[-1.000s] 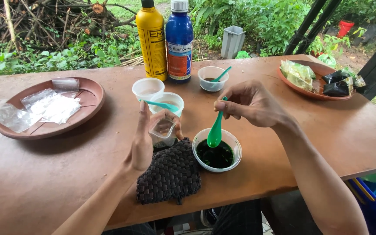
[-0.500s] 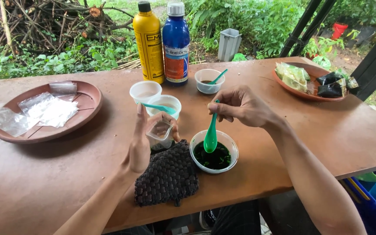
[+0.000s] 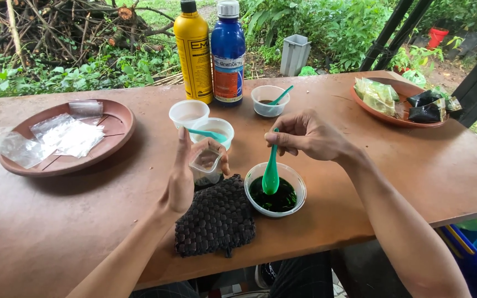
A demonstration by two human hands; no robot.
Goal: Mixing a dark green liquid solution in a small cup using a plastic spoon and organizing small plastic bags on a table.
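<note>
My left hand (image 3: 186, 174) holds a small clear plastic bag (image 3: 206, 164) open just above a dark woven mat (image 3: 216, 218). My right hand (image 3: 307, 135) pinches the handle of a green spoon (image 3: 271, 171), whose bowl dips into a clear cup of dark green liquid (image 3: 276, 190) beside the mat. Behind the bag stand a white cup with a teal spoon (image 3: 212, 132) and another white cup (image 3: 189, 113).
A yellow bottle (image 3: 193, 52) and a blue bottle (image 3: 228, 52) stand at the back of the brown table (image 3: 84, 221). A small cup with a spoon (image 3: 270, 100) sits near them. A brown plate of plastic bags (image 3: 114, 124) lies left, a plate of filled packets (image 3: 398, 102) right.
My right hand has lowered the green spoon toward the cup of green liquid. My left hand keeps the small bag in much the same place.
</note>
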